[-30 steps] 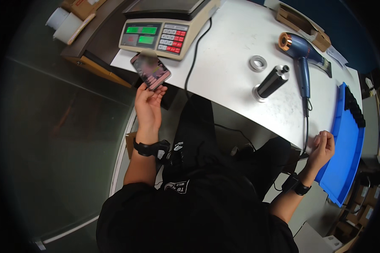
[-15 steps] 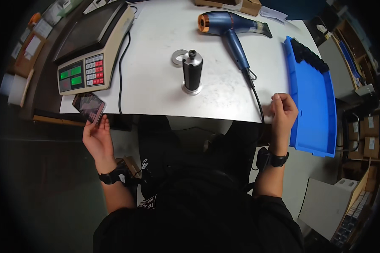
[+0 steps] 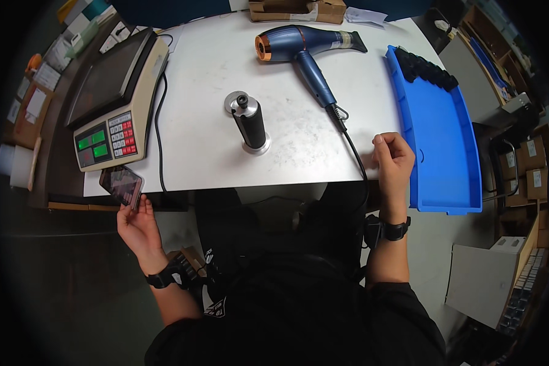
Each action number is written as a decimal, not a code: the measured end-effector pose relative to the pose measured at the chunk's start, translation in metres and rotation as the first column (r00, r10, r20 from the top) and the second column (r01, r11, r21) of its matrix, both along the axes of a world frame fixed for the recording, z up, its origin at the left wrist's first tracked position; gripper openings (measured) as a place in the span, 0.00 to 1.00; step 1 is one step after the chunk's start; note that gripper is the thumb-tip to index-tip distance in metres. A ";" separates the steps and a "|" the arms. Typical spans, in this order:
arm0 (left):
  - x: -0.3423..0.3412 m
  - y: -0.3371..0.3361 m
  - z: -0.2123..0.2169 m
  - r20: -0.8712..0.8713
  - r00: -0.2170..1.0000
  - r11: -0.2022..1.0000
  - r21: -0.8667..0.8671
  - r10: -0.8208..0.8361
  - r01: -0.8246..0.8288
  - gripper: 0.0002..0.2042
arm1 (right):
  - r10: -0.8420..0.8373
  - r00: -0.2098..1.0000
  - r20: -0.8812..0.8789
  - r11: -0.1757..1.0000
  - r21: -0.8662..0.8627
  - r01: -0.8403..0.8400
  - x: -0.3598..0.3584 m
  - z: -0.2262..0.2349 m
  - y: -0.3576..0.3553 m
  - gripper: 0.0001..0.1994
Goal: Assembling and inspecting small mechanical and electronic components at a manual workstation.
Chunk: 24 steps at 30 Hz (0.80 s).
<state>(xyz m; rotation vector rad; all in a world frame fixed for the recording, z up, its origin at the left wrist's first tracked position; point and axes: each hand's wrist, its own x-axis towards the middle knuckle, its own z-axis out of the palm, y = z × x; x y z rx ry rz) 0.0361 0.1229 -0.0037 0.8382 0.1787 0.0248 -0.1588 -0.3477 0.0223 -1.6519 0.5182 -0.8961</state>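
My left hand (image 3: 141,230), palm up with its fingers loosely apart, has its fingertips at the lower end of a dark-screened phone (image 3: 122,185). The phone lies at the table's front edge, against the scale, and sticks out partly past that edge. My right hand (image 3: 394,161) is by the front right of the table beside a blue tray (image 3: 442,146). Its fingers are curled with the thumb against them, and nothing shows in them. Between the hands, a black cylinder with a silver top (image 3: 250,125) stands upright on a round silver base. A flat metal ring (image 3: 230,101) lies behind it.
A counting scale (image 3: 117,137) with green displays stands at the left, its black cable (image 3: 159,122) beside it. A blue hair dryer (image 3: 308,46) lies at the back, its cord running over the front edge. Black parts (image 3: 425,68) fill the tray's far end. A cardboard box (image 3: 297,11) is behind.
The whole view has shifted, so the tabletop things appear further left and mostly lower. Both hands keep nearly the same pose, and the phone stays against the scale.
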 end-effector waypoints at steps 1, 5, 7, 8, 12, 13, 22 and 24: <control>0.000 -0.001 0.001 0.001 1.000 1.000 -0.002 -0.005 0.005 0.07 | -0.005 1.000 0.001 1.000 -0.002 0.005 0.000 0.000 0.000 0.09; 0.001 -0.002 0.001 -0.005 1.000 1.000 -0.013 -0.005 0.005 0.06 | 0.000 1.000 -0.007 1.000 -0.012 0.000 -0.001 -0.001 -0.001 0.09; 0.001 0.001 0.001 0.008 1.000 1.000 -0.006 -0.020 0.020 0.10 | 0.007 1.000 -0.023 1.000 0.006 -0.007 -0.001 0.000 0.001 0.09; 0.001 0.002 0.000 0.015 0.999 1.000 -0.003 -0.028 0.028 0.11 | 0.011 0.999 -0.030 1.000 0.015 -0.010 -0.001 0.001 0.002 0.09; 0.001 0.002 -0.002 0.024 0.999 1.000 -0.010 -0.028 0.028 0.11 | 0.016 1.000 -0.023 0.999 0.030 -0.016 -0.001 0.004 0.003 0.08; 0.001 0.002 -0.002 0.025 0.999 0.999 -0.011 -0.032 0.033 0.11 | 0.012 1.000 -0.022 1.000 0.028 -0.011 -0.002 0.004 0.003 0.08; 0.002 0.000 0.000 0.017 1.000 1.000 -0.023 -0.012 0.012 0.07 | 0.007 1.000 -0.025 1.000 0.009 -0.007 -0.001 0.004 0.003 0.08; 0.002 0.001 -0.001 0.023 1.000 1.000 -0.021 -0.014 0.015 0.08 | 0.019 1.000 -0.021 0.999 0.036 -0.018 -0.001 0.005 0.003 0.08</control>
